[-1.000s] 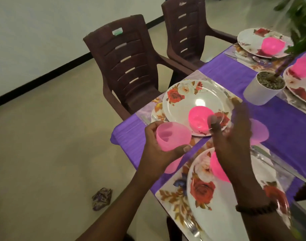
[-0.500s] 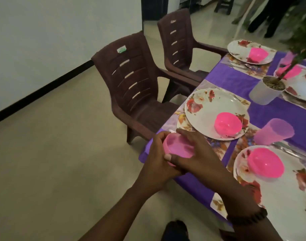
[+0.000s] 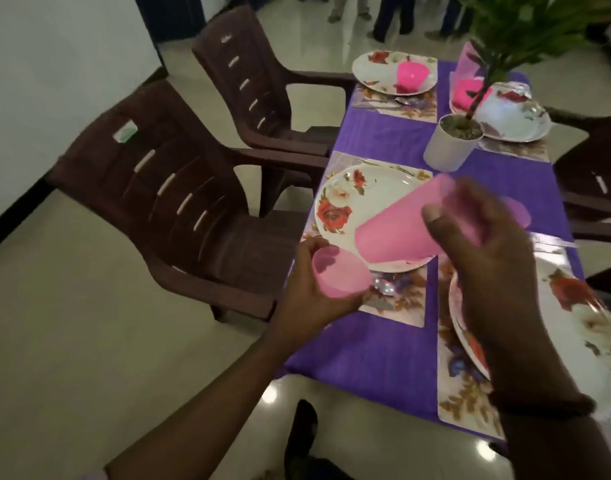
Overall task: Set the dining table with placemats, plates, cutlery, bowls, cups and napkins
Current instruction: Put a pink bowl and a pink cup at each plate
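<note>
My left hand (image 3: 311,299) grips a pink plastic cup (image 3: 338,273) upright at the table's near left edge. My right hand (image 3: 484,258) holds a second pink cup (image 3: 397,226) tilted on its side above the floral plate (image 3: 349,202) at the middle left setting. Floral placemats (image 3: 397,306) lie on the purple tablecloth (image 3: 366,351). A nearer floral plate (image 3: 581,317) sits under my right forearm. Farther plates (image 3: 377,69) carry pink bowls (image 3: 412,75). A spoon (image 3: 383,287) lies on the mat near my left hand.
A white pot (image 3: 449,147) with a green plant stands mid-table. Two brown plastic chairs (image 3: 179,192) line the left side, another (image 3: 598,188) the right. People's legs stand on the floor at the far end. A dark shoe (image 3: 302,441) shows below.
My right hand pulled one cup out of the stack in my left hand and lifted it up and right over the plate. The view shifted toward the table's length.
</note>
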